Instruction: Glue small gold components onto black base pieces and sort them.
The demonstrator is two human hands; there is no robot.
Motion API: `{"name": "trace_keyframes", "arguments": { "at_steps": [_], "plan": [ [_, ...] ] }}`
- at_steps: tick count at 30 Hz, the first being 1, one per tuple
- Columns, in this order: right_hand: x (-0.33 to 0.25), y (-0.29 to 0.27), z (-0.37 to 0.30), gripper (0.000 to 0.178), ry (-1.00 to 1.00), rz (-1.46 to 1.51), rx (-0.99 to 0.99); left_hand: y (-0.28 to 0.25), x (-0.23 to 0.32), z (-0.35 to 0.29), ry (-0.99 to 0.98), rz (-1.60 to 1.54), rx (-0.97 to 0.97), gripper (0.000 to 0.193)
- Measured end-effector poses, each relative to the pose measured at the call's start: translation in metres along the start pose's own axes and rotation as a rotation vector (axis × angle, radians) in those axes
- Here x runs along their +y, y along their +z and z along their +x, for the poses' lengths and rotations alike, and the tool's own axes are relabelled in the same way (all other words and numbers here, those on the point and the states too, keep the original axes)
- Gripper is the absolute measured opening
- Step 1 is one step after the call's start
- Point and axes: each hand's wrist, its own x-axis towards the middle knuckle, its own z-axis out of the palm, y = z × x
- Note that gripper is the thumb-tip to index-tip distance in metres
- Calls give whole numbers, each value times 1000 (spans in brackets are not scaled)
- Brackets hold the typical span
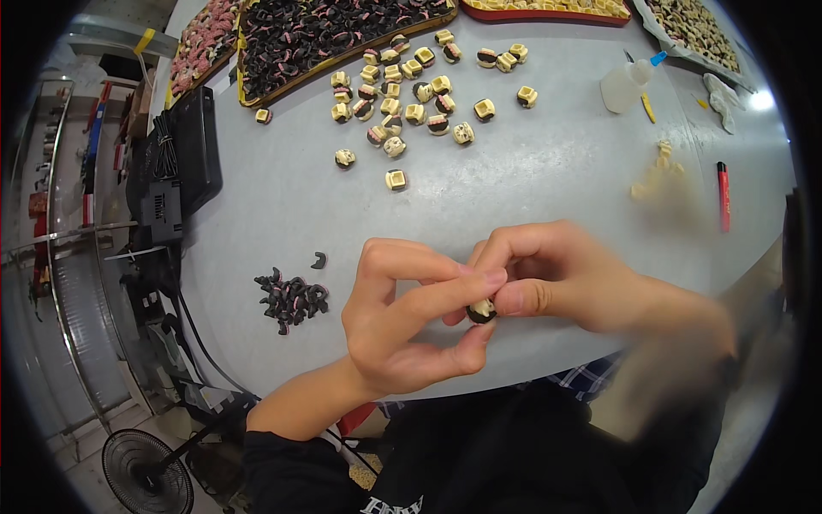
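Between my two hands, above the near part of the table, is a small cream-and-black moulded piece (481,310). My left hand (402,317) pinches it from the left, its thumb below and fingers above. From the right, the thumb and curled fingers of my right hand (548,278) close on the same piece and cover much of it. A pile of small black curved parts with pink edges (293,301) lies left of my left hand, with one loose black curved part (319,260) just beyond it. Farther out stand several similar cream-and-black pieces (414,114), some showing square hollows.
Trays of black parts (342,43), pink parts (204,47) and cream pieces (556,7) line the far edge. At right are a squeeze bottle (623,89), yellow knife (648,109), red marker (723,197) and cream scraps (659,176). A black case (201,146) stands at left.
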Motion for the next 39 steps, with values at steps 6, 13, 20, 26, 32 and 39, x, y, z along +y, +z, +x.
{"name": "trace_keyframes", "arguments": {
  "at_steps": [6, 13, 20, 26, 32, 39],
  "plan": [
    [-1, -3, 0, 18, -53, -23, 7, 2, -6, -1, 56, 16, -50, 40],
    [-2, -5, 0, 18, -40, -51, 6, 3, -2, 0, -16, -36, 16, 50],
    [-1, -4, 0, 18, -22, -29, -2, 0, -7, 0, 58, -2, -34, 37],
    [0, -3, -1, 20, 4, -31, -22, -2, -10, -3, 100, 16, -62, 35],
    [0, -4, -2, 20, 15, -136, -34, -3, -9, -3, 98, 23, -63, 39],
    [1, -2, -3, 21, 2, -164, -52, -2, 0, -3, 5, -47, -15, 40]
  ]
}}
